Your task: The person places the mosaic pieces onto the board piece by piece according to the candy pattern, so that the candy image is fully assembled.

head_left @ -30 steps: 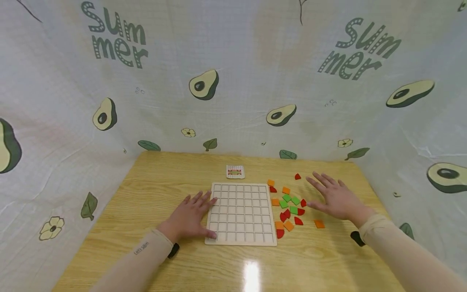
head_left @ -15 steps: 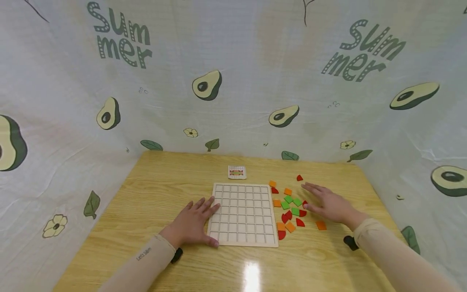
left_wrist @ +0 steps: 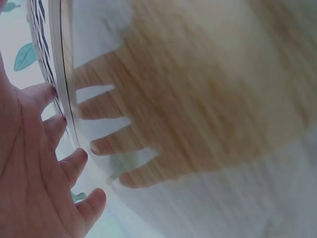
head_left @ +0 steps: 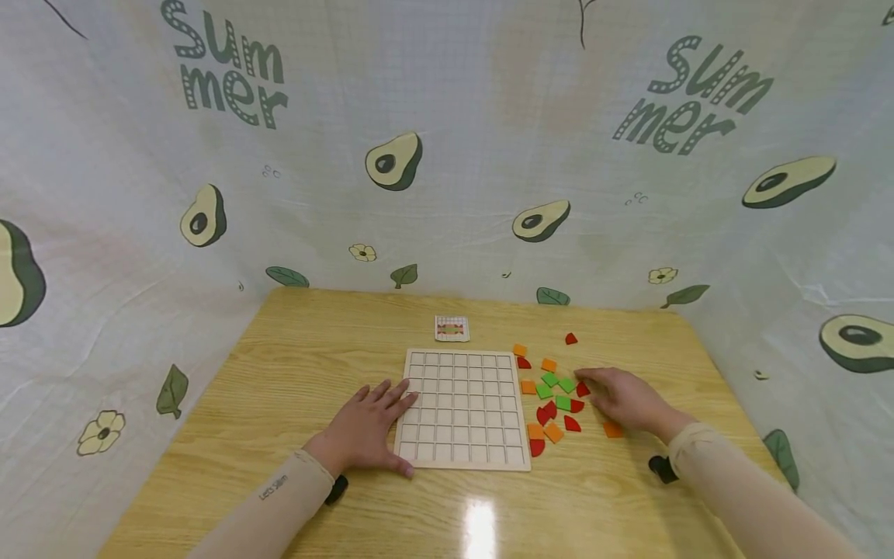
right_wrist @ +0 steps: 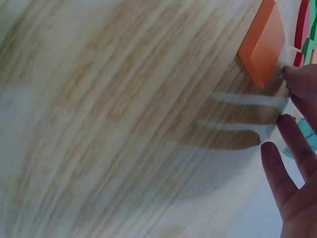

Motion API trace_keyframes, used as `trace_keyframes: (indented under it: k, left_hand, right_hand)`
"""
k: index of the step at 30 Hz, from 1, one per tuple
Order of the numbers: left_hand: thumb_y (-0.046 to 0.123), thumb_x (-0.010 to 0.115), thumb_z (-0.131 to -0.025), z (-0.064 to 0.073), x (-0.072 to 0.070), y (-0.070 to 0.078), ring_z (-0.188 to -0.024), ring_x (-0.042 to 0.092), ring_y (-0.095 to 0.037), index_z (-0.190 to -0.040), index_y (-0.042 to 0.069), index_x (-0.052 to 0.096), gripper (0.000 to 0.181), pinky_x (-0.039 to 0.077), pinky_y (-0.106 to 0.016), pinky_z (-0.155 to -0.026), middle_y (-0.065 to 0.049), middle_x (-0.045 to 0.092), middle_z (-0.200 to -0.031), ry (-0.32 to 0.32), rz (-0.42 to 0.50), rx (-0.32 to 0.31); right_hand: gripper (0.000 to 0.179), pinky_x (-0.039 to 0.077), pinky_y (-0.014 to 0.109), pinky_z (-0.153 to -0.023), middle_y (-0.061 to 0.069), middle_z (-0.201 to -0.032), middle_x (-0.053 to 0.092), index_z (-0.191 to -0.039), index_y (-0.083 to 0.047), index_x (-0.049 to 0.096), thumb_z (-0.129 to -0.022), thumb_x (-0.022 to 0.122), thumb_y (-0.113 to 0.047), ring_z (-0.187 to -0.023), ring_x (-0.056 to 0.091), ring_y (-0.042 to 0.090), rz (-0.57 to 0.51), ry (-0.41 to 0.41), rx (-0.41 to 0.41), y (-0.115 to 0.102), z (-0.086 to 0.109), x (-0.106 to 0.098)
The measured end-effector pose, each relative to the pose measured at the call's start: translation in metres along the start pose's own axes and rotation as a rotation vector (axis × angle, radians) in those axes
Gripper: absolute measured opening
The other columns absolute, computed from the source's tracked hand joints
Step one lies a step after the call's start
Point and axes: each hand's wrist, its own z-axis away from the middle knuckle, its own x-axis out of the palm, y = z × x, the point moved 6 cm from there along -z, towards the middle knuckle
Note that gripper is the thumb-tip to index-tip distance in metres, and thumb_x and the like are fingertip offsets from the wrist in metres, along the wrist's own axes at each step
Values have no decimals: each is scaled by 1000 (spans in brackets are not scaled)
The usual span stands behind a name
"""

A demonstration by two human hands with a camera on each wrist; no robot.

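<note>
Right hand (head_left: 625,400) has thumb and index nearly together, red wedge (head_left: 583,390) right at their tips, can't tell if pinched, orange square (head_left: 613,430) just nearside of it; left hand (head_left: 366,427) spread, gripping nothing, grid board (head_left: 464,411) at its fingertips.

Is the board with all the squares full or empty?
Empty: every square showing on the board is bare. The coloured pieces lie beside it on the table.
</note>
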Motion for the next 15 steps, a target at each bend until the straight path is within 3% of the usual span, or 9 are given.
trace_keyframes:
  k: [10, 15]
  left_hand:
    - [94, 51, -66, 0, 2, -1, -147, 21, -37, -159, 19, 30, 121, 20, -60, -114, -5, 18, -165, -5, 1, -2]
    - [93, 52, -66, 0, 2, -2, -147, 22, -38, -158, 18, 31, 121, 21, -61, -113, -6, 20, -165, 5, 8, 8]
  right_hand:
    - [41, 48, 55, -95, 12, -122, 67, -129, -3, 66, -89, 74, -9, -113, 62, 35, 70, 37, -35, -1, -2, 1]
    - [36, 53, 51, -88, 7, -111, 69, -123, -5, 69, -88, 75, -10, -100, 66, 28, 120, 68, -42, -1, -2, 2]
